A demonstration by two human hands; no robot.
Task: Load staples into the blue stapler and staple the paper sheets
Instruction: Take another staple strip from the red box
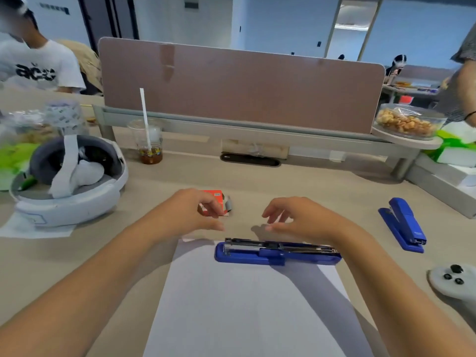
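A blue stapler [277, 253] lies folded open flat across the top edge of the white paper sheets [247, 310], its metal staple channel facing up. Just beyond it my left hand [190, 212] hovers with fingers loosely curled and apart, holding nothing. It partly covers a red staple box [215, 195], and a grey strip of staples [228, 205] lies beside the box. My right hand [296, 217] floats above the desk behind the stapler, fingers spread and empty.
A second blue stapler [403, 225] sits shut at the right. A white controller [453, 282] lies at the right edge. A headset [69, 181] rests at the left, a plastic cup with a straw [149, 143] behind. A brown divider [239, 88] closes the back. People sit beyond.
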